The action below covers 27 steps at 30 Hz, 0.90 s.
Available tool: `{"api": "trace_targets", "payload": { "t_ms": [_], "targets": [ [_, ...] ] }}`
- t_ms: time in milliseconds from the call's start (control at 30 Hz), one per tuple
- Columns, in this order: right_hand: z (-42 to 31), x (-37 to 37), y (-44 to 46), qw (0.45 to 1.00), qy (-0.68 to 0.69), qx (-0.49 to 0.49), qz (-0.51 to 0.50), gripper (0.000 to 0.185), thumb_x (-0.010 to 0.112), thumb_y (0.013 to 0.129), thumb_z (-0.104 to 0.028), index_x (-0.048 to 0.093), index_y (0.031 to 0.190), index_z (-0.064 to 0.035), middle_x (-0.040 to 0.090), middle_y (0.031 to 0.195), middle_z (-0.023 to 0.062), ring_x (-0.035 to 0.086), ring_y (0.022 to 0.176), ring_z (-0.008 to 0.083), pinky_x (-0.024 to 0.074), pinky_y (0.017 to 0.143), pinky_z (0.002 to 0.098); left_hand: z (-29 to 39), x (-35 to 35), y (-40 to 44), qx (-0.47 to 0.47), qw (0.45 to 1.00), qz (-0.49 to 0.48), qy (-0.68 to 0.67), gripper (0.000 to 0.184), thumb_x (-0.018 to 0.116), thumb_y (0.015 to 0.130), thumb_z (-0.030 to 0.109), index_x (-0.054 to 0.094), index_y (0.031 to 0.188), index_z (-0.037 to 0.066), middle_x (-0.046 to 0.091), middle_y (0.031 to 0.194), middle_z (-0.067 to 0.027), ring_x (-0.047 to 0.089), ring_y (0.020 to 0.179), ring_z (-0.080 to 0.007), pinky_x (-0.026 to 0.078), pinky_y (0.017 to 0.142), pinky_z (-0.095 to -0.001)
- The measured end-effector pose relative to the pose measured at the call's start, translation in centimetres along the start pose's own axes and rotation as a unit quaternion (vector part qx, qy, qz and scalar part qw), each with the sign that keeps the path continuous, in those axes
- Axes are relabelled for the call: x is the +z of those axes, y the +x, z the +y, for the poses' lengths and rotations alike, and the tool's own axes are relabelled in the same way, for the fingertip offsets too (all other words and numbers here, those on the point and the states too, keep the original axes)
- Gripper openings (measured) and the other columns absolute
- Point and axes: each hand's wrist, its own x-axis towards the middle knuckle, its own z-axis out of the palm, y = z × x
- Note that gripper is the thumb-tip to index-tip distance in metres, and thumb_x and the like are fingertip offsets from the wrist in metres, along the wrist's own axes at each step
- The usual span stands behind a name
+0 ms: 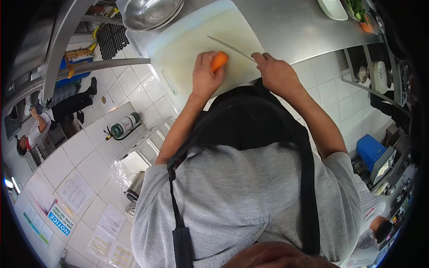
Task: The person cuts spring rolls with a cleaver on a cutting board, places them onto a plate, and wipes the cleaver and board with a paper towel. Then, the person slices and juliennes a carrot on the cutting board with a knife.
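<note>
Some metal bowls (pixel 152 13), stacked it seems, stand at the left beyond the cutting board (pixel 174 58), which lies on the steel counter (pixel 286 31). On this board, a little to the right of its middle, is the carrot (pixel 220 61). The left hand (pixel 205 77) is closed around it, with fingers bent on the far side and thumb on the near side; one orange end stays free, toward the right.

Just beside this free end, and apart from it, is the knife (pixel 230 48). Its tip points away from the person and to the left. Whether the blade rests on the board or is above it, I cannot tell. The right hand (pixel 275 73) is closed on the handle, and most of the handle is hidden by it.

For good cutting, I would judge, the left fingertips should be tucked behind the knuckles, and the thumb drawn back from the blade's side. The carrot is round and can roll, so pressing it down firmly on the board is wise. The blade should come down straight, with small, even steps between cuts.

Farther right, on the counter, are a white dish (pixel 334 10) and some green leaves (pixel 355 10).
</note>
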Motion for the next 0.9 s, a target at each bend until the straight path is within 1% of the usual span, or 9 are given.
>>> {"api": "trace_targets", "payload": {
  "t_ms": [67, 133, 267, 367, 433, 533, 633, 733, 900],
  "targets": [
    [-1.4, -1.5, -1.1, 1.000, 0.006, -0.001, -0.018, 0.029, 0.060, 0.097, -0.005, 0.055, 0.126, -0.0035, 0.070, 0.104, 0.0205, 0.075, 0.086, 0.0431, 0.0617, 0.075, 0.0527, 0.1, 0.1, 0.1, 0.027, 0.999, -0.020, -0.001, 0.045, 0.082, 0.085, 0.015, 0.065, 0.126, 0.006, 0.066, 0.119, -0.0187, 0.067, 0.109, -0.0420, 0.057, 0.093, -0.0497],
    [-2.3, -2.5, -1.8, 1.000, 0.003, -0.014, -0.028, 0.027, 0.058, 0.097, -0.006, 0.054, 0.123, -0.0023, 0.068, 0.100, 0.0206, 0.076, 0.080, 0.0425, 0.0626, 0.071, 0.0518, 0.8, 0.3, 0.4, -0.031, 0.999, -0.022, -0.019, 0.041, 0.081, 0.086, 0.015, 0.066, 0.122, 0.005, 0.066, 0.119, -0.0178, 0.067, 0.109, -0.0421, 0.058, 0.092, -0.0491],
    [-3.0, -2.9, -2.4, 0.999, 0.012, -0.003, -0.047, 0.022, 0.057, 0.098, -0.006, 0.054, 0.119, -0.0017, 0.067, 0.098, 0.0204, 0.075, 0.076, 0.0416, 0.0633, 0.067, 0.0497, 0.7, 0.7, 0.2, -0.039, 0.999, -0.014, -0.017, 0.038, 0.081, 0.085, 0.015, 0.067, 0.119, 0.004, 0.066, 0.119, -0.0176, 0.068, 0.107, -0.0416, 0.059, 0.090, -0.0488],
    [-3.2, -2.5, -2.8, 0.998, 0.001, 0.007, -0.070, 0.033, 0.058, 0.096, -0.005, 0.052, 0.129, -0.0018, 0.067, 0.104, 0.0202, 0.076, 0.076, 0.0385, 0.0629, 0.066, 0.0479, 0.4, 0.8, 0.1, -0.046, 0.999, -0.009, -0.009, 0.039, 0.082, 0.084, 0.016, 0.067, 0.118, 0.004, 0.066, 0.117, -0.0169, 0.068, 0.105, -0.0408, 0.059, 0.089, -0.0482],
    [-3.4, -2.6, -2.8, 0.999, -0.025, -0.013, -0.035, 0.016, 0.057, 0.099, -0.006, 0.054, 0.114, -0.0010, 0.066, 0.093, 0.0184, 0.076, 0.071, 0.0352, 0.0630, 0.059, 0.0439, 0.4, 1.0, 0.2, -0.042, 0.999, -0.009, -0.011, 0.039, 0.081, 0.084, 0.015, 0.067, 0.118, 0.004, 0.066, 0.118, -0.0168, 0.068, 0.105, -0.0408, 0.059, 0.089, -0.0481],
    [-3.5, -2.4, -2.8, 0.999, -0.025, -0.009, -0.031, 0.016, 0.057, 0.099, -0.007, 0.055, 0.113, -0.0008, 0.066, 0.093, 0.0176, 0.077, 0.069, 0.0334, 0.0624, 0.056, 0.0422, 0.1, 1.2, 0.4, -0.046, 0.999, -0.010, -0.006, 0.039, 0.081, 0.083, 0.014, 0.067, 0.118, 0.004, 0.066, 0.119, -0.0166, 0.068, 0.106, -0.0403, 0.059, 0.090, -0.0477],
    [-3.7, -2.9, -2.6, 0.998, -0.019, 0.008, -0.065, 0.025, 0.056, 0.099, -0.005, 0.051, 0.123, -0.0004, 0.065, 0.100, 0.0186, 0.076, 0.070, 0.0340, 0.0638, 0.060, 0.0426, 0.0, 1.2, 0.5, -0.049, 0.999, -0.010, -0.014, 0.039, 0.081, 0.083, 0.013, 0.067, 0.118, 0.004, 0.066, 0.119, -0.0164, 0.068, 0.107, -0.0395, 0.059, 0.091, -0.0472],
    [-4.0, -3.5, -2.1, 0.996, -0.020, 0.011, -0.083, 0.022, 0.056, 0.099, -0.005, 0.051, 0.120, 0.0008, 0.065, 0.098, 0.0198, 0.076, 0.070, 0.0348, 0.0641, 0.061, 0.0421, 0.1, 1.1, 0.7, -0.058, 0.998, -0.017, -0.012, 0.039, 0.081, 0.083, 0.012, 0.067, 0.117, 0.003, 0.066, 0.119, -0.0161, 0.068, 0.107, -0.0389, 0.059, 0.091, -0.0470],
    [-3.5, -2.5, -0.8, 0.996, -0.001, 0.007, -0.094, 0.021, 0.055, 0.098, -0.004, 0.050, 0.118, 0.0019, 0.065, 0.095, 0.0220, 0.075, 0.072, 0.0380, 0.0632, 0.062, 0.0454, -0.3, 1.2, 1.2, -0.043, 0.999, -0.005, -0.015, 0.038, 0.084, 0.082, 0.010, 0.066, 0.115, 0.003, 0.065, 0.110, -0.0128, 0.068, 0.094, -0.0310, 0.059, 0.085, -0.0407]
  ]
}}
